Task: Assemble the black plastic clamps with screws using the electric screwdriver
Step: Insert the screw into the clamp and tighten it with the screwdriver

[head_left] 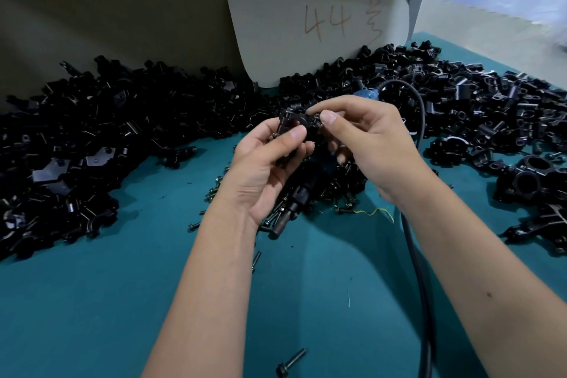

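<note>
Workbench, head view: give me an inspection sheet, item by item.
Surface: teal mat, bare in the foreground.
Job's things: clamp held in both hands; electric screwdriver lying on loose screws; one stray screw near the front.
Clutter: heaps of black clamp parts left and right.
Hands: left hand and right hand both pinch the clamp.
Cables: black cable runs under the right forearm.
Surroundings: card marked 44 against a wall.

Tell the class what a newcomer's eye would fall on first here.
The two hands at centre: the left hand and right hand hold one black clamp between them. Behind them, heaps of black clamp parts cover the teal table, below a card marked 44.
</note>
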Tool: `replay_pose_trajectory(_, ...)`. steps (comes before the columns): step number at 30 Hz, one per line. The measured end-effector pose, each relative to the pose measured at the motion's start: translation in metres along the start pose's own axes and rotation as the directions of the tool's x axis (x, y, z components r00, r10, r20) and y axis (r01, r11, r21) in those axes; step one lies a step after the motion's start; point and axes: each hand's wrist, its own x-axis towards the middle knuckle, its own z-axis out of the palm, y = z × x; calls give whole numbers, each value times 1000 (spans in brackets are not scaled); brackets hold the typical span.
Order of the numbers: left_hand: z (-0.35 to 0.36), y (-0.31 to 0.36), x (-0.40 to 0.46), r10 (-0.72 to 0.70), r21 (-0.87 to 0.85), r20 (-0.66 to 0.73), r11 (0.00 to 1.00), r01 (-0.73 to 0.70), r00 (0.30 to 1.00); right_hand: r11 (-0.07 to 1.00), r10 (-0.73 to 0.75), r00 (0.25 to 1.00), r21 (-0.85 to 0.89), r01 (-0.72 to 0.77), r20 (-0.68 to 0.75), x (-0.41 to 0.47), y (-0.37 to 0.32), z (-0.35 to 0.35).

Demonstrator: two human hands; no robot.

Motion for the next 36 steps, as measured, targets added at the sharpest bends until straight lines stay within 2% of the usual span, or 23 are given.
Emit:
replay_pose_trajectory(5,7,-6,-2,37,84,57,996,-41,998,989,103,995,106,-103,10,1,-1,-3)
replay_pose_trajectory(11,9,-9,0,-16,-29,77,999,18,997,947,185,980,255,-196,67,-1,-4,-1)
replay_pose_trajectory(14,12,-14,2,-28,7,71,1000,28,997,881,247,964,391,-266,99,1,-5,0)
replay_pose_trajectory(18,14,-16,5,-27,-48,82,998,31,996,785,212,957,550,-287,196,-1,-3,-2)
replay_pose_trajectory(21,11,-14,6,-23,-82,76,996,29,997,775,228,953,555,-301,197,-1,-5,-1)
replay_pose_trajectory(26,13,-17,5,-33,-30,69,999,35,997,797,266,955,528,-293,129,0,-4,6)
replay_pose_trajectory(30,10,-14,7,-22,-88,70,996,28,997,770,261,952,560,-306,161,-1,-6,4)
replay_pose_trajectory(36,12,-16,7,-13,-62,83,998,18,996,788,272,961,563,-251,48,-1,-8,16)
